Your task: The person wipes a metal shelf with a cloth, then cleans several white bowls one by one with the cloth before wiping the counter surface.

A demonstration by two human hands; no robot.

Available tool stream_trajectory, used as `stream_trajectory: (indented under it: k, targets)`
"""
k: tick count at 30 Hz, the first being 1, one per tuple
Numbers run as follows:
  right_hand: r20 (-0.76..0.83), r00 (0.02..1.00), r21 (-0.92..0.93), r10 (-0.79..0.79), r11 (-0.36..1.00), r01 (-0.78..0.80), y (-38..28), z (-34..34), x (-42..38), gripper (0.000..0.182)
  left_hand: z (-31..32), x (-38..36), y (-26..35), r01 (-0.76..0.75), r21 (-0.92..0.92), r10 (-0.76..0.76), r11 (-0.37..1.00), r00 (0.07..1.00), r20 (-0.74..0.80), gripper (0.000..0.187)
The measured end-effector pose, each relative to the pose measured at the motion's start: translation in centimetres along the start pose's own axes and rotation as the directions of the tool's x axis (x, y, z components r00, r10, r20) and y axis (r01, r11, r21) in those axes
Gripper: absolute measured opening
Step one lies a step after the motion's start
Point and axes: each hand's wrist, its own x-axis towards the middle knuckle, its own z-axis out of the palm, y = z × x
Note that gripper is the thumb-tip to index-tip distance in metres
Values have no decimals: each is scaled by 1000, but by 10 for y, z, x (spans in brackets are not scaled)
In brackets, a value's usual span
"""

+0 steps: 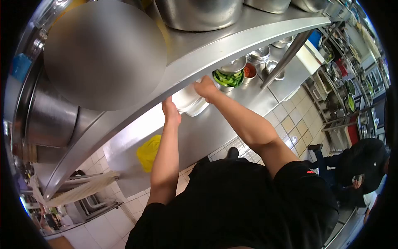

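Under the overhead steel shelf, a shallow white dish (197,108) with a raised rim sits at the steel counter. My left hand (171,111) grips its near left side, thumb along the edge. At the far right side, my right hand (206,89) is closed on the rim, its fingertips hidden. The shelf edge covers the dish's back part, so I cannot make out its contents. Just right of my right hand stands a metal bowl of green leafy vegetables (228,78), beside a small metal pot of red sauce or chopped red food (249,71).
A steel shelf (207,45) crosses above my hands, bearing large metal pots (199,14). A slanted steel post (286,60) rises from the counter at right. A yellow cloth (149,152) lies at left. Another person (358,166) is at far right, near loaded racks (340,83).
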Motion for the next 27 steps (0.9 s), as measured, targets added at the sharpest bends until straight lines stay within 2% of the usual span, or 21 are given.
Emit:
stream_trajectory:
  k: [2, 3, 5, 7, 8, 9, 11, 13, 15, 17, 19, 24, 26, 27]
  targets:
    - [-8, 1000, -137, -18, 990, 16, -8, 14, -19, 66, -18, -12, 4, -88, -21, 87, 996, 995, -47, 58]
    - [-16, 1000, -123, -12, 992, 10, 0, 25, -18, 66, -32, -18, 3, -132, 3, 131, 991, 987, -96, 63]
    - [72, 973, -304, -221, 924, 232, 20, 51, -15, 65, -53, -39, 13, -104, -16, 98, 994, 974, -203, 69]
    - [133, 965, -273, -224, 928, 253, 24, 75, -29, 59, -90, -42, 11, -135, 18, 135, 991, 958, -253, 54]
    - [203, 961, -260, -189, 936, 239, 20, 80, -37, 63, -109, -44, 11, -102, -5, 99, 995, 974, -206, 69]
    - [256, 966, -235, -21, 968, 83, 3, 81, -56, 65, -122, -48, 6, -102, 1, 101, 995, 975, -199, 69]
    - [263, 953, -303, -153, 924, 232, 58, 117, -25, 68, -146, -46, -6, -28, -39, 18, 999, 972, -234, 64]
    - [182, 983, -317, -26, 945, 84, 76, 132, -27, 66, -181, -35, -36, 24, -102, -45, 994, 975, -218, 57]
    - [159, 987, -340, 23, 940, 32, 93, 135, -26, 63, -196, -31, -57, 71, -117, -94, 991, 973, -210, 57]
    - [138, 990, -295, -10, 954, 51, 133, 144, -10, 66, -199, -26, -71, 121, -129, -147, 984, 967, -210, 56]
    - [126, 991, -252, -39, 965, 70, 128, 138, -7, 69, -199, -18, -79, 95, -51, -103, 994, 971, -214, 56]
    - [70, 997, -255, -38, 965, 54, 120, 125, -4, 67, -187, 8, -77, 132, -56, -141, 990, 972, -187, 61]
    - [22, 1000, -229, -21, 973, 26, 116, 120, 3, 68, -183, 26, -84, 166, -48, -171, 985, 974, -151, 51]
    - [-22, 1000, -200, -4, 980, 0, 115, 116, 7, 70, -179, 31, -85, 179, -37, -182, 983, 979, -94, 67]
